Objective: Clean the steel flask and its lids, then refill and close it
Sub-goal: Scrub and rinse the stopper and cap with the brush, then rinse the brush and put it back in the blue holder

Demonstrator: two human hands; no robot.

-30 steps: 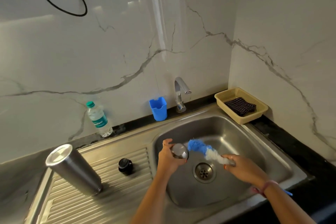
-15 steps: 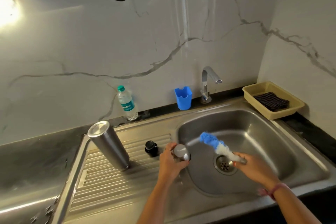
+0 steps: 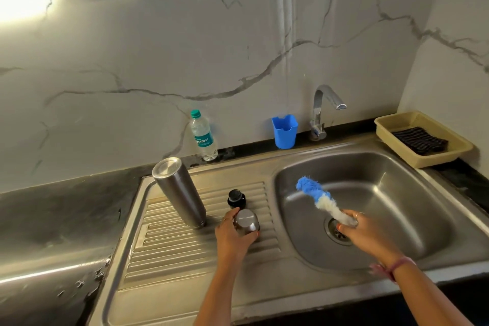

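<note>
Head view: "Signature"-labelled water bottle [image 3: 203,137]

Tabletop [image 3: 66,209]: dark stone, running along the marble wall and carrying a steel sink unit. Ribbed drainboard [image 3: 185,254] is bearing a steel flask [image 3: 180,190], standing inverted, with a small black lid [image 3: 236,198] just beside it. Plastic water bottle [image 3: 203,136] is standing at the wall; blue cup [image 3: 284,131] is sitting near the tap [image 3: 321,114]. Beige tray [image 3: 423,160] is resting at the right corner, holding a dark folded cloth [image 3: 420,140].
</note>
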